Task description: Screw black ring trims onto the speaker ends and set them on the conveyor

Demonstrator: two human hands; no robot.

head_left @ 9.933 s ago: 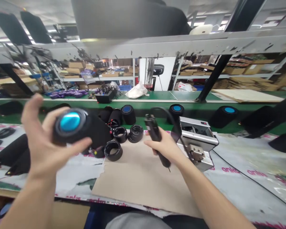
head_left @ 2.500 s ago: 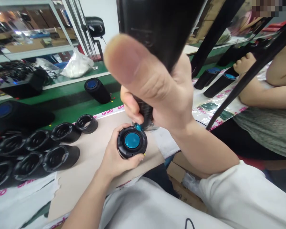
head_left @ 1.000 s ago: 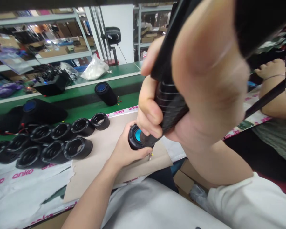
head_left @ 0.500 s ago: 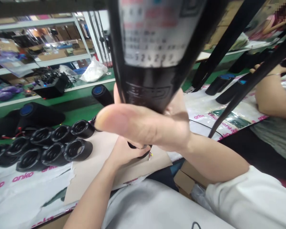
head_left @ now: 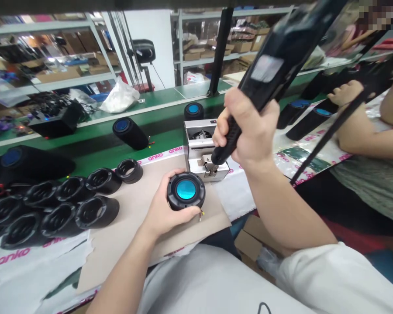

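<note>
My left hand (head_left: 163, 209) is wrapped around a black cylindrical speaker (head_left: 186, 204), upright with its shiny blue round centre facing up, on a cardboard sheet (head_left: 134, 218). Thin coloured wires (head_left: 201, 213) poke out beside my thumb. In a fist, my right hand (head_left: 252, 126) grips a black electric screwdriver (head_left: 265, 74) with a pale label. It slants down to the left, its lower end over the front of a white screw feeder (head_left: 196, 146). Whether its bit touches the feeder cannot be made out.
Several hollow black cylinder housings (head_left: 96, 211) stand in rows at left. Other black speakers (head_left: 131, 133) lie on the green bench behind. A dark slanting bar (head_left: 330, 126) crosses at right, near a co-worker's arm (head_left: 360, 117).
My right hand has lowered the electric screwdriver away from the camera to the screw feeder, which now shows. My left hand stays at the speaker, whose blue top is now uncovered.
</note>
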